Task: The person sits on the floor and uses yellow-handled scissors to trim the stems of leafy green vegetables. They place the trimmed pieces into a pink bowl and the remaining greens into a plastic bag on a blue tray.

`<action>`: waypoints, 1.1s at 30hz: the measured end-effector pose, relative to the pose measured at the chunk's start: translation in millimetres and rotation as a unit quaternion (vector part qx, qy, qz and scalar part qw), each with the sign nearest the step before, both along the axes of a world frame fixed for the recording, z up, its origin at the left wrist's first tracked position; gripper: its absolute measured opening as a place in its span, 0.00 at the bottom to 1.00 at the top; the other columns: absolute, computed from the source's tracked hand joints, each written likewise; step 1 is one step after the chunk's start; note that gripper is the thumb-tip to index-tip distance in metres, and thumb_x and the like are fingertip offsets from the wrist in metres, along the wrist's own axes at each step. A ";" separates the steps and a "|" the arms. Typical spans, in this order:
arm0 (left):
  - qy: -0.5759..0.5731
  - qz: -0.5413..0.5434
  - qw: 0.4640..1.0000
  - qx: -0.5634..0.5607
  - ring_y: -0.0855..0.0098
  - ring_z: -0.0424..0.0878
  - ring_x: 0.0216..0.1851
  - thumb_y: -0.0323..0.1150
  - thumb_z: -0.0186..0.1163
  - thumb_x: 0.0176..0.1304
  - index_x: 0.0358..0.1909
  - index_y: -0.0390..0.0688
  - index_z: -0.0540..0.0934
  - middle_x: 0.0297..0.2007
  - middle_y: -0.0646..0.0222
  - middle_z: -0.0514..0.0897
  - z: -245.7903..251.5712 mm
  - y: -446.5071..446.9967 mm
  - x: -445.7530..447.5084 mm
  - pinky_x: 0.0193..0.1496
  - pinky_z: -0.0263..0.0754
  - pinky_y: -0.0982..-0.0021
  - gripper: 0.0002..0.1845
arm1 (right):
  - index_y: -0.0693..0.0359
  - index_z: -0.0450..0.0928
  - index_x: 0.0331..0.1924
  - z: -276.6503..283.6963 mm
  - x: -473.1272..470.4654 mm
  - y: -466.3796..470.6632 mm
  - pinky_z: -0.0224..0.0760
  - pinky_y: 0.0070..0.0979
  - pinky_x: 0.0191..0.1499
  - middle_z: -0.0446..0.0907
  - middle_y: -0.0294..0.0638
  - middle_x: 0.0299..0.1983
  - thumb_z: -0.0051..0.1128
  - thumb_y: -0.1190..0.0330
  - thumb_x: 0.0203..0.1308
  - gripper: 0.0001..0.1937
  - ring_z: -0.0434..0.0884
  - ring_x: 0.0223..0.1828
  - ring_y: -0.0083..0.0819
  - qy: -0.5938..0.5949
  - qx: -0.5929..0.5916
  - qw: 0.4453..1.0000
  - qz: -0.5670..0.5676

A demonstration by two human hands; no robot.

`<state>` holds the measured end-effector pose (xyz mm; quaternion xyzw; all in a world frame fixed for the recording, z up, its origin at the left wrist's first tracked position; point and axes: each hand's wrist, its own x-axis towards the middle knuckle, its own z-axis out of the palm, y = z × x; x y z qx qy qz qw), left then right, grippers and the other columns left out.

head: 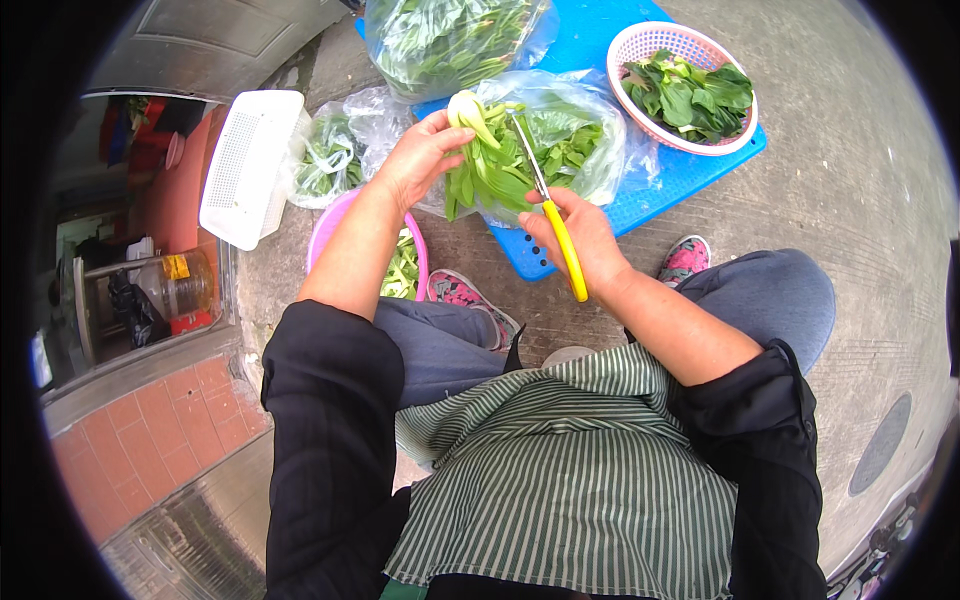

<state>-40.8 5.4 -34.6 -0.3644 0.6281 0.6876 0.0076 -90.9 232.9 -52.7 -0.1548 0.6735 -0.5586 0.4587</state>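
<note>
My left hand (426,154) grips a green leafy vegetable (487,169), a bok choy type, near its pale stem end. Its leaves hang over the near edge of an open clear plastic bag (611,150) holding more greens. In my right hand (581,232) is a yellow-handled cutting tool (562,251), apparently scissors seen edge-on. The metal blade points away from me, its tip close to the vegetable's stems. I cannot tell whether it touches them. Below my left forearm, a pink basin (421,251) contains cut pale green pieces, partly hidden by the arm.
A blue plastic low table (600,37) supports a large bag of greens (457,45) and a pink-and-white colander (739,146) of dark leaves. To the left are a tied bag of greens (326,165) and a white perforated basket (251,172). My knees flank the concrete floor (555,315).
</note>
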 end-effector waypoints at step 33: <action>0.105 -0.035 0.989 0.102 0.65 0.79 0.50 0.38 0.44 0.70 0.57 0.36 0.69 0.49 0.57 0.79 8.2 22.8 -2.6 0.55 0.71 0.64 0.20 | 0.64 0.72 0.50 2.1 0.1 -35.5 0.70 0.19 0.28 0.75 0.33 0.26 0.57 0.70 0.56 0.17 0.74 0.25 0.19 0.134 -0.075 0.981 -0.119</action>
